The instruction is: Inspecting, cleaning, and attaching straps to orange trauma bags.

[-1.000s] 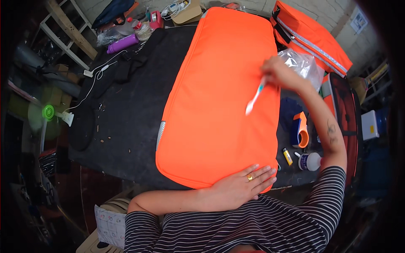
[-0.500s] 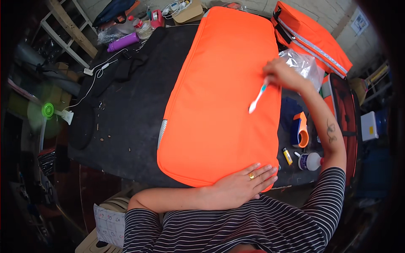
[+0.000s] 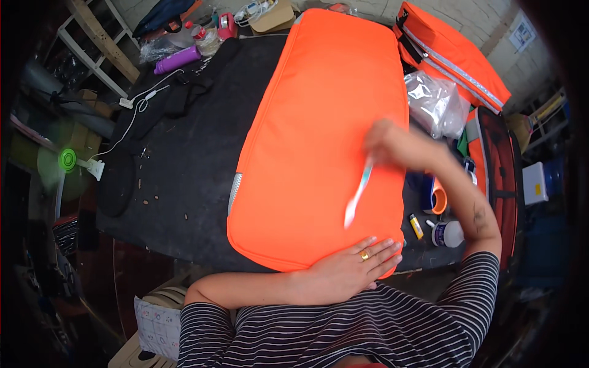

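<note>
A large bright orange fabric bag [image 3: 319, 129] with rounded corners lies flat on the black-topped table. Part of a zipper shows on its left edge. My left hand [image 3: 353, 268], wearing a gold ring, rests flat with fingers stretched on the bag's near right corner. Above the right half of the bag, my right hand [image 3: 396, 146] is closed around the end of a toothbrush [image 3: 360, 195]. The white bristle end points down and toward me, over the orange cloth. Motion blurs this hand, and I cannot tell whether the bristles touch the fabric.
Right of the bag are a tape dispenser [image 3: 434, 195], a yellow lighter [image 3: 416, 226], a white bottle [image 3: 448, 234] and clear plastic wrap [image 3: 432, 104]. Another orange bag [image 3: 451, 52] stands behind. A purple bottle [image 3: 178, 59], a white cable [image 3: 142, 104] and a small green fan [image 3: 67, 161] are leftward.
My right hand has moved left and toward me with the toothbrush, whose bristle end is now nearer the bag's near edge. My left hand has stayed in place.
</note>
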{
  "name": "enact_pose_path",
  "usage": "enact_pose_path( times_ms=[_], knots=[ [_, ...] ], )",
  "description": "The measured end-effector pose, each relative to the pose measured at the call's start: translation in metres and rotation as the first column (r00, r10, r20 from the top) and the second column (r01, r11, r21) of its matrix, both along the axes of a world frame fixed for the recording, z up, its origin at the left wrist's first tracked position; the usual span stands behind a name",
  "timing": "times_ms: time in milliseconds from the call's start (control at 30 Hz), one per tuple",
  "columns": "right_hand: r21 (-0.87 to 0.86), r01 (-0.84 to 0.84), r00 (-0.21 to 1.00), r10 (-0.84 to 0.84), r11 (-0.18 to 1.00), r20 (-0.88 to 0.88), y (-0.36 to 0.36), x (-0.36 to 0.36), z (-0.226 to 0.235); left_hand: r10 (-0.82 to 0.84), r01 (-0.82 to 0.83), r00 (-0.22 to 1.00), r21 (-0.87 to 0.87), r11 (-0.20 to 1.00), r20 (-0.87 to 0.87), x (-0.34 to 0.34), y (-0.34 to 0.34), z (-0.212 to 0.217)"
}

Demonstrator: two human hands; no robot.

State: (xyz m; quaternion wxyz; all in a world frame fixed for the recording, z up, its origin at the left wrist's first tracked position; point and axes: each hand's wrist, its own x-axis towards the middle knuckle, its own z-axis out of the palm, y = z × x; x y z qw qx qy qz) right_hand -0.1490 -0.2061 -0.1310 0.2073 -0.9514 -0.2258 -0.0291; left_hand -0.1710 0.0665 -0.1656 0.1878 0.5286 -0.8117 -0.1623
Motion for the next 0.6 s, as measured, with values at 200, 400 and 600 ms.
enact_pose_path(
  times_ms=[200, 400, 600],
  knots=[
    [-0.007, 0.096, 0.995, -0.096, 0.995, 0.013, -0.003, -0.011, 0.005, -0.013, 0.014, 1.0, -0.027, 1.0, 0.024, -0.002, -0.003, -0.001],
    [-0.303, 0.541, 0.833, -0.548, 0.784, 0.071, -0.051, -0.002, 0.045, -0.042, 0.043, 0.998, -0.023, 0.999, 0.04, -0.003, -0.003, 0.001],
    [-0.166, 0.357, 0.931, -0.336, 0.919, 0.144, -0.06, -0.012, 0.013, -0.058, 0.059, 0.998, -0.022, 0.998, 0.035, -0.002, -0.001, 0.005]
  ],
)
